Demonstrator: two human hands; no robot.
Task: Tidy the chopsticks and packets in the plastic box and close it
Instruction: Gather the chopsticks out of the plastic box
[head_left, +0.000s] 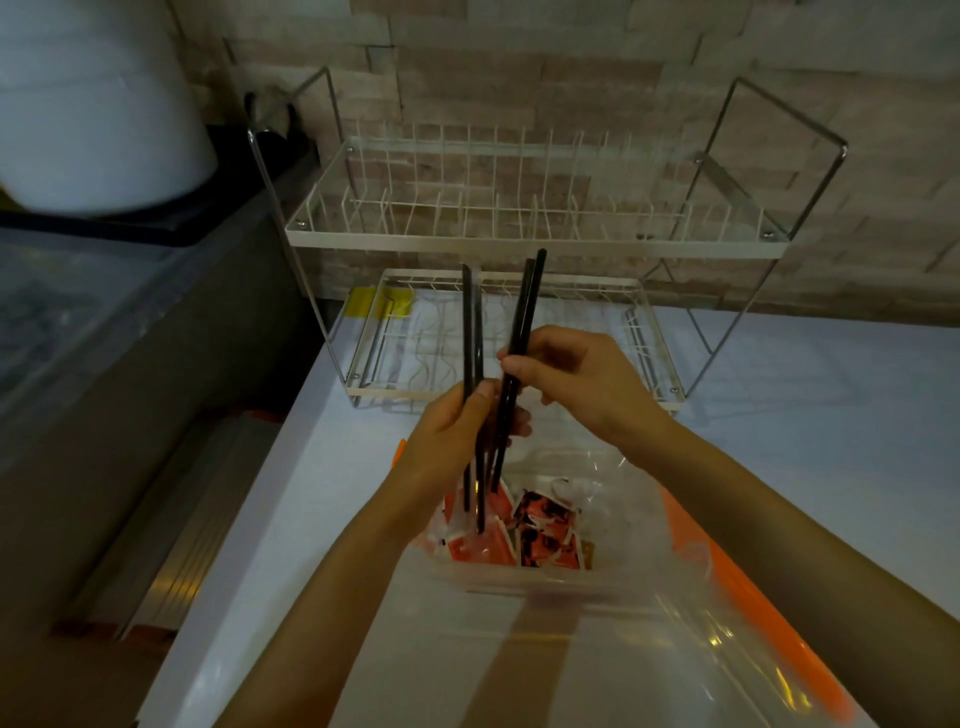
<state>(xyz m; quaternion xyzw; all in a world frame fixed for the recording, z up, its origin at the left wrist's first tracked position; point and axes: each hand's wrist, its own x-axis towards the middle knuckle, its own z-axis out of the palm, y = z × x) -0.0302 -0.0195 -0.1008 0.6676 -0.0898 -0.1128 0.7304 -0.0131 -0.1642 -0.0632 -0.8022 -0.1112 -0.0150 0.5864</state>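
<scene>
Mid-tidy: left hand (457, 431) grip clamped on thin black chopsticks (475, 364), right hand (571, 379) pinching another pair at 12 o'clock over the clear plastic box (519, 577). Next, I'd judge: bundle them, lay flat among red-and-black sauce packets (540, 530), then close the lid.

Over the clear plastic box (524, 574) on the white surface (322, 499), the left hand (457, 441) holds black chopsticks (474, 374) upright, tips down among the red packets (540, 530). The right hand (576, 384) pinches what looks like another pair (522, 322). Behind the box stands a two-tier wire rack (519, 228); an orange-edged lid (727, 587) lies right of the box.
</scene>
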